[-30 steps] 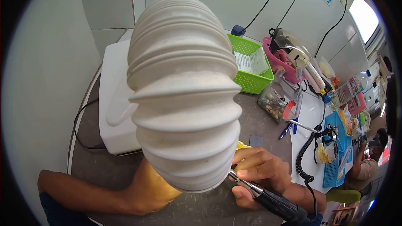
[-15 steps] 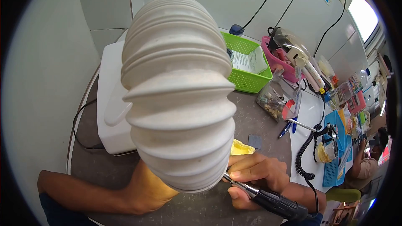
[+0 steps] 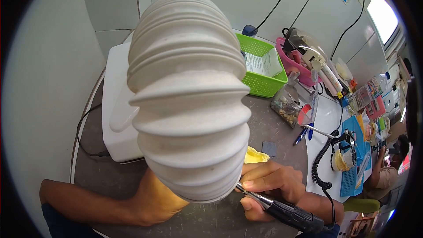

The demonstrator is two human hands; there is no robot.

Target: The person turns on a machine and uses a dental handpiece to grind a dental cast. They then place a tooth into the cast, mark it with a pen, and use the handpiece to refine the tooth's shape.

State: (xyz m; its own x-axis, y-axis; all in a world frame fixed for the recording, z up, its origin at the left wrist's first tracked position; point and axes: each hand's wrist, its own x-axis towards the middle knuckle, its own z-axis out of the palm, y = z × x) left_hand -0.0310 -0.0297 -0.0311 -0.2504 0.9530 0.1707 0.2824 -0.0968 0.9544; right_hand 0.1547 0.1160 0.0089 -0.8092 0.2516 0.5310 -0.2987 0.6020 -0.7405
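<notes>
My right hand (image 3: 278, 181) is closed around a black and silver rotary handpiece (image 3: 288, 211), its metal nose pointing up and left. The tip of the handpiece disappears behind a large white ribbed hose (image 3: 189, 105), which fills the middle of the view. My left hand (image 3: 161, 198) lies at the lower left of the hose. Its fingers are hidden behind the hose, so I cannot see what they hold. Just beyond my right hand, a yellow piece (image 3: 255, 154) shows beside the hose. A small grey square pad (image 3: 269, 148) lies close by on the dark tabletop (image 3: 220, 220).
A white machine housing (image 3: 119, 105) stands left of the hose. Behind are a green basket (image 3: 264, 83) and a pink basket (image 3: 302, 71). A clear container (image 3: 286, 105), blue pens (image 3: 301, 135), a coiled cord (image 3: 315, 167) and a blue tray (image 3: 350, 187) sit rightward. Another person (image 3: 383, 176) sits far right.
The ribbed hose appears slightly wider and reaches a little farther right in view. Both hands and the handpiece stay almost where they were.
</notes>
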